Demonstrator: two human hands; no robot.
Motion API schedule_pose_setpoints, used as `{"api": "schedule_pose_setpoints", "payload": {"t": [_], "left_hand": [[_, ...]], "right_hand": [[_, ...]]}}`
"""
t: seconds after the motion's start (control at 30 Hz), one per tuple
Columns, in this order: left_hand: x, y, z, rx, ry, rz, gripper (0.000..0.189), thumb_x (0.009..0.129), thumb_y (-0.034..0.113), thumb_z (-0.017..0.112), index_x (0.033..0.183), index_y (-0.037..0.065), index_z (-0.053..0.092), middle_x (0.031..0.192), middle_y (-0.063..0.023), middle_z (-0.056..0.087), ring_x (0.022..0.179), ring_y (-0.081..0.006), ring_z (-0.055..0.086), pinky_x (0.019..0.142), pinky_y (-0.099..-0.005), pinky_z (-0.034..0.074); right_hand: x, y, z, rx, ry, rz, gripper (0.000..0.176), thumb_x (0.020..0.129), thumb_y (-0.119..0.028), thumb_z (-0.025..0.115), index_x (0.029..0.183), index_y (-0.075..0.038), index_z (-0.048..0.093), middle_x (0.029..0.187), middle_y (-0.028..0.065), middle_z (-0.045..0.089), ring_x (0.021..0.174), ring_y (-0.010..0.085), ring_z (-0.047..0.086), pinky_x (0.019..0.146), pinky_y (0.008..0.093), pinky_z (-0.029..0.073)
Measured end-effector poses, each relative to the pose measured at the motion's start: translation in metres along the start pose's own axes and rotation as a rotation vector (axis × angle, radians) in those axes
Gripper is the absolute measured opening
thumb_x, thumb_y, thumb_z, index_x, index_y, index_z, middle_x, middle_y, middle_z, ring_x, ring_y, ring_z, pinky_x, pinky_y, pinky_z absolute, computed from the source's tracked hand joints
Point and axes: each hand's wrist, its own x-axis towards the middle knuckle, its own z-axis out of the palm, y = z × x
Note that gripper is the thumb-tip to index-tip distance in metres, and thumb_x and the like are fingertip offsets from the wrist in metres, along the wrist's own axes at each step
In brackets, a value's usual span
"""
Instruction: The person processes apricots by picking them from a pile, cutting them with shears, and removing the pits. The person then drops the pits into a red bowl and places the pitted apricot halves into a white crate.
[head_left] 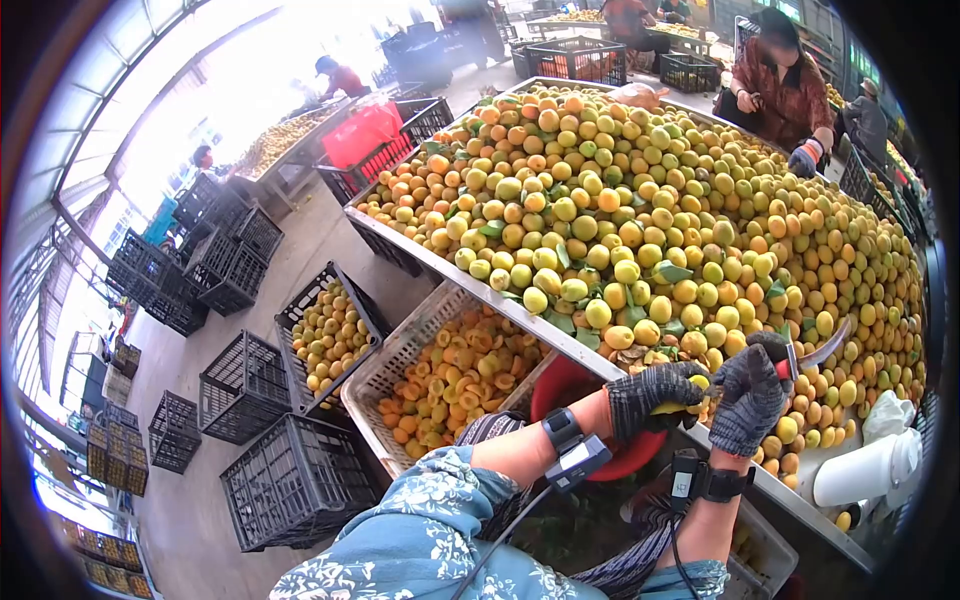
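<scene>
Both of my hands wear dark knit gloves and are close together at the near edge of a table (480, 290) heaped with apricots (590, 215). My left hand (652, 398) is closed around a yellow-green apricot (699, 383), mostly covered by the fingers. Just right of it, my right hand (748, 400) grips a knife (822, 347) by its red handle, the curved blade pointing up and right, away from that fruit. Below my hands is a red bucket (632, 462), partly hidden by my forearms. Several green leaves lie among the apricots.
Left of the table edge, a pale crate (365, 405) holds halved apricots, beside a black crate (283, 330) of whole ones. Black crates (290, 485) stand on the floor. A white container (850, 470) lies at right. Across the heap works another person (785, 85) with a gloved hand.
</scene>
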Motion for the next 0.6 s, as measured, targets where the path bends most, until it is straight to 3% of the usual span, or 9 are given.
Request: {"api": "schedule_pose_setpoints", "payload": {"t": [0.03, 0.17, 0.23, 0.27, 0.37, 0.47, 0.53, 0.57, 0.6], "left_hand": [[0.001, 0.003, -0.002, 0.068, -0.021, -0.032, 0.014, 0.085, 0.015, 0.062, 0.094, 0.005, 0.063, 0.098, -0.0021, 0.059, 0.087, -0.0102, 0.056, 0.075, -0.024, 0.046], [0.021, -0.01, -0.032, 0.343, -0.085, -0.038, 0.018, 0.082, 0.011, 0.062, 0.097, 0.002, 0.063, 0.096, -0.0031, 0.06, 0.083, -0.0112, 0.057, 0.072, -0.0257, 0.047], [0.027, -0.022, -0.041, 1.108, -0.11, 0.956, 0.018, 0.076, 0.007, 0.065, 0.093, 0.008, 0.061, 0.083, -0.0031, 0.06, 0.072, -0.0122, 0.058, 0.061, -0.0245, 0.046], [0.03, -0.025, -0.044, 1.106, -0.11, 0.955, 0.018, 0.076, 0.007, 0.065, 0.093, 0.008, 0.061, 0.083, -0.0031, 0.06, 0.072, -0.0122, 0.058, 0.061, -0.0245, 0.046], [0.02, -0.017, -0.033, 0.537, 0.025, 0.345, 0.035, 0.073, -0.002, 0.065, 0.106, 0.009, 0.06, 0.092, 0.0007, 0.056, 0.083, -0.0134, 0.057, 0.067, -0.0281, 0.049], [0.0, -0.001, -0.007, 0.857, 0.019, 0.6, 0.034, 0.074, -0.008, 0.059, 0.102, 0.01, 0.066, 0.117, -0.0116, 0.057, 0.104, -0.0256, 0.058, 0.086, -0.0345, 0.049], [-0.014, 0.01, 0.003, 0.916, 0.105, 0.317, 0.035, 0.073, -0.005, 0.06, 0.104, 0.011, 0.066, 0.112, -0.0108, 0.061, 0.105, -0.0296, 0.059, 0.087, -0.0379, 0.049], [-0.01, 0.007, -0.003, 1.215, 0.017, 0.673, 0.035, 0.072, -0.002, 0.061, 0.105, 0.011, 0.067, 0.107, -0.0106, 0.063, 0.102, -0.031, 0.06, 0.086, -0.0378, 0.049], [-0.001, 0.006, -0.015, 1.253, -0.082, 0.813, 0.034, 0.071, -0.001, 0.063, 0.103, 0.011, 0.067, 0.11, -0.011, 0.062, 0.1, -0.0306, 0.061, 0.086, -0.0371, 0.049]], "right_hand": [[0.002, 0.001, -0.011, -0.03, -0.097, 0.041, 0.027, 0.085, -0.021, 0.067, 0.101, -0.002, 0.058, 0.059, -0.0018, 0.047, 0.047, 0.0075, 0.043, 0.046, 0.0223, 0.039], [0.005, 0.0, -0.01, -0.003, -0.127, 0.039, 0.025, 0.085, -0.02, 0.067, 0.1, -0.003, 0.058, 0.058, -0.0019, 0.046, 0.045, 0.0082, 0.04, 0.047, 0.0238, 0.039], [0.008, 0.0, -0.011, 0.062, -0.108, 0.055, 0.023, 0.086, -0.02, 0.066, 0.099, -0.003, 0.058, 0.058, -0.0022, 0.045, 0.045, 0.0081, 0.037, 0.047, 0.0244, 0.038], [0.009, 0.0, -0.011, 0.06, -0.107, 0.056, 0.023, 0.086, -0.02, 0.066, 0.099, -0.003, 0.058, 0.058, -0.0022, 0.045, 0.045, 0.0081, 0.037, 0.047, 0.0244, 0.038], [0.013, -0.001, -0.011, 0.18, -0.039, 0.068, 0.018, 0.086, -0.017, 0.066, 0.095, -0.004, 0.057, 0.053, -0.0021, 0.042, 0.042, 0.0083, 0.036, 0.042, 0.0245, 0.038], [0.008, -0.005, 0.001, 0.204, -0.022, 0.051, 0.016, 0.086, -0.016, 0.065, 0.094, -0.005, 0.057, 0.054, -0.0024, 0.042, 0.043, 0.008, 0.037, 0.042, 0.0246, 0.038], [0.009, -0.003, 0.0, 0.204, -0.004, 0.055, 0.013, 0.086, -0.015, 0.064, 0.092, -0.006, 0.057, 0.054, -0.0024, 0.042, 0.042, 0.0079, 0.037, 0.041, 0.0244, 0.037], [0.011, -0.001, -0.006, 0.254, -0.033, 0.055, 0.013, 0.086, -0.015, 0.065, 0.092, -0.006, 0.057, 0.054, -0.0023, 0.043, 0.043, 0.0082, 0.038, 0.041, 0.0251, 0.037], [0.012, -0.003, -0.006, 0.252, -0.039, 0.043, 0.014, 0.086, -0.016, 0.065, 0.091, -0.005, 0.057, 0.055, -0.002, 0.044, 0.043, 0.0089, 0.04, 0.041, 0.0256, 0.038]]}}
